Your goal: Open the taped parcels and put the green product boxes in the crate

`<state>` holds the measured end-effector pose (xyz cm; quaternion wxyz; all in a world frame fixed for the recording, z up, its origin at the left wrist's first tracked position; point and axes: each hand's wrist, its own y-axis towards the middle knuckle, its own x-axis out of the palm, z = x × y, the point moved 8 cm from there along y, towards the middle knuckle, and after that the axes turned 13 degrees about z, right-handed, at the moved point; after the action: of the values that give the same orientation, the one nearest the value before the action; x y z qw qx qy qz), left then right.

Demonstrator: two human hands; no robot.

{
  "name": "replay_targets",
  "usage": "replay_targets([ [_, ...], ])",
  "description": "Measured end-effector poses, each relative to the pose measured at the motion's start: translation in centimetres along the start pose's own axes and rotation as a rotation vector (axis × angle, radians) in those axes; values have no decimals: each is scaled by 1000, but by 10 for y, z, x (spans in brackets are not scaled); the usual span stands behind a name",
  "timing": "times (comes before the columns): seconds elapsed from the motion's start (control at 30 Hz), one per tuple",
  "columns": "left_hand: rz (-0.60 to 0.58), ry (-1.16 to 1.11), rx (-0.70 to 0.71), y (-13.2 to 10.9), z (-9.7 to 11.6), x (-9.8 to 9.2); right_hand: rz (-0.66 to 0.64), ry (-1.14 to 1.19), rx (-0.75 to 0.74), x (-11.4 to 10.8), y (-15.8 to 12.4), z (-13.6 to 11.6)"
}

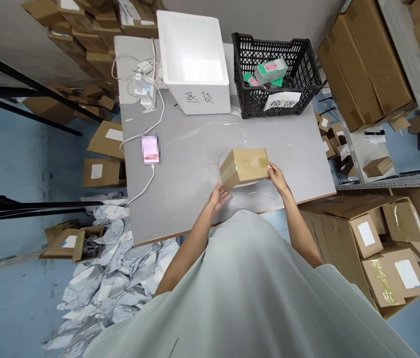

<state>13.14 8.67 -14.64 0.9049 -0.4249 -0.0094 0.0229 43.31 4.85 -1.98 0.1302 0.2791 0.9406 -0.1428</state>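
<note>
A small taped cardboard box (245,167) lies on the grey table (191,199), near its front edge. My left hand (219,195) rests against the box's near left corner, fingers curled on it. My right hand (277,176) grips the box's right end. Both hands hold the box between them on the tabletop.
A white foam box (195,64) and a black plastic crate (273,74) holding small packages stand at the table's far side. A phone (150,149) on a white cable lies to the left. Cardboard boxes (381,248) crowd the right floor; grey mailer bags (120,268) litter the left floor.
</note>
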Motion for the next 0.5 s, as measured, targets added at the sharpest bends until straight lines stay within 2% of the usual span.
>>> replay_targets([
  [0.1, 94, -38, 90, -2, 20, -5, 44, 128, 56, -15, -3, 16],
  [0.2, 163, -63, 206, -10, 42, -25, 61, 164, 138, -16, -16, 41],
  [0.33, 262, 4, 412, -28, 69, -65, -13, 157, 349, 10, -46, 79],
  [0.43, 321, 130, 431, -30, 73, -88, -65, 126, 490, 33, -70, 103],
  [0.5, 336, 228, 441, -27, 72, -95, -81, 100, 541, 44, -82, 114],
])
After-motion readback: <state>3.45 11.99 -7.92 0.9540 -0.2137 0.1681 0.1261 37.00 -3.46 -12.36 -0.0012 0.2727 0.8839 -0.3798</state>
